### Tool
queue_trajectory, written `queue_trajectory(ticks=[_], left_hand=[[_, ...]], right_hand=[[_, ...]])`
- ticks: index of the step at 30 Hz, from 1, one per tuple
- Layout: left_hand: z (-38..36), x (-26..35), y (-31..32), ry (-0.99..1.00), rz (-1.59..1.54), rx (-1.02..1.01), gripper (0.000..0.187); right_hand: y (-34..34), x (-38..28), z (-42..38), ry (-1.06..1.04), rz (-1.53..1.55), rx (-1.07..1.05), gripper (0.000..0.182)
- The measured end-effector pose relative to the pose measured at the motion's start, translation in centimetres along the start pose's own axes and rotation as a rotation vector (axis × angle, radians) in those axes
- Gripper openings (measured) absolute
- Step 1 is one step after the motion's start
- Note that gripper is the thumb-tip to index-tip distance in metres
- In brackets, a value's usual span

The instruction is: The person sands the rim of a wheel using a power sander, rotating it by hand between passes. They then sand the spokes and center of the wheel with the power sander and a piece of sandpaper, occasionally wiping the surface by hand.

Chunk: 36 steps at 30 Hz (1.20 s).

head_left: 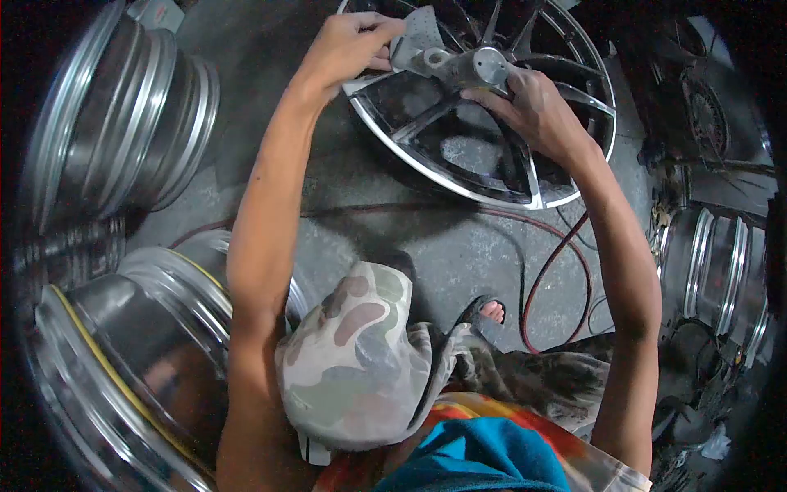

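Note:
A spoked wheel rim (pixel 459 182) with dark insides and a bright metal lip lies at the top middle. Over its spokes my right hand (pixel 541 111) is wrapped around a grey hand tool (pixel 490 67) with a round metal end. My left hand (pixel 352 51) is closed at the rim's upper left edge, its thumb and fingers pinching a grey perforated sanding sheet (pixel 423 29). That sheet overlaps the far end of the tool, close to a small ring on it. Part of the tool's body is hidden by my right fingers.
Stacked silver wheel rims (pixel 123 123) stand at the left, with a yellow-striped rim (pixel 106 353) below them. More rims (pixel 713 262) are at the right. A red hose (pixel 533 303) loops across the concrete floor (pixel 459 271) near a sandalled foot (pixel 490 312).

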<state>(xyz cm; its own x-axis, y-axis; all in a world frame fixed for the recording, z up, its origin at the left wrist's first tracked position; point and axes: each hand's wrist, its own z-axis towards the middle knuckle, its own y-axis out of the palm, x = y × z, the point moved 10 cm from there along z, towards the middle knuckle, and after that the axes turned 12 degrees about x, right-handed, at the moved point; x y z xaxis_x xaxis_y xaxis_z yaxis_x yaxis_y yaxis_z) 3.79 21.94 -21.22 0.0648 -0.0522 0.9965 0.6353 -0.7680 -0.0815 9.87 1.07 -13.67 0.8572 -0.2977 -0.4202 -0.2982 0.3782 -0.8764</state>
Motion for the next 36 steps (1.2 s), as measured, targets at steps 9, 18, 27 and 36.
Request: queue_trajectory(ticks=[9, 18, 27, 36], left_hand=[[8.3, -7.6, -5.9, 0.053, 0.672, 0.471, 0.068], [6.1, -7.3, -4.3, -0.112, 0.361, 0.339, 0.057], [6.6, -8.2, -4.2, -0.087, 0.389, 0.301, 0.060], [6.3, -8.4, -3.6, -0.163, 0.312, 0.200, 0.059]], right_hand=[[2.5, -0.2, 0.1, -0.029, -0.041, -0.089, 0.041], [2.2, -0.6, 1.0, -0.156, -0.022, 0.013, 0.044], [3.4, -1.0, 1.9, -0.216, -0.043, -0.022, 0.044], [3.2, -2.3, 2.4, -0.229, -0.001, -0.041, 0.043]])
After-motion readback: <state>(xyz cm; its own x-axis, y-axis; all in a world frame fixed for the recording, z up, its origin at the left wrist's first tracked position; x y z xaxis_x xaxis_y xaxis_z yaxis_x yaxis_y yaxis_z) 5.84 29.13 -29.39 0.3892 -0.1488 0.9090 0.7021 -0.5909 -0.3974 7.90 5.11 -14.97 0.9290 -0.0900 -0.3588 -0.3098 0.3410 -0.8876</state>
